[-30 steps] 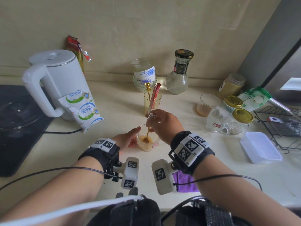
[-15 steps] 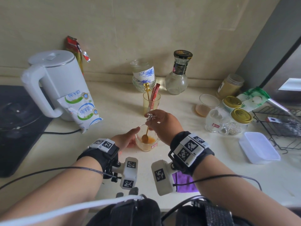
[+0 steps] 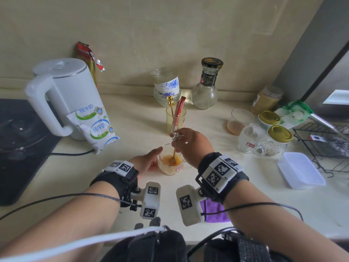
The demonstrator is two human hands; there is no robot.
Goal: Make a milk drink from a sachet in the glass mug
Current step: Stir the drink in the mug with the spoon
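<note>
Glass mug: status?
Right hand shut on spoon, bowl in orange mix. Left hand holds glass mug on counter. Nothing in the way.

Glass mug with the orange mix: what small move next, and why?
Probably keep stirring: the right hand holds the gold spoon in the clear glass mug, the left hand steadies it, and the orange mix looks thick. The white milk pouch lies unused.
</note>
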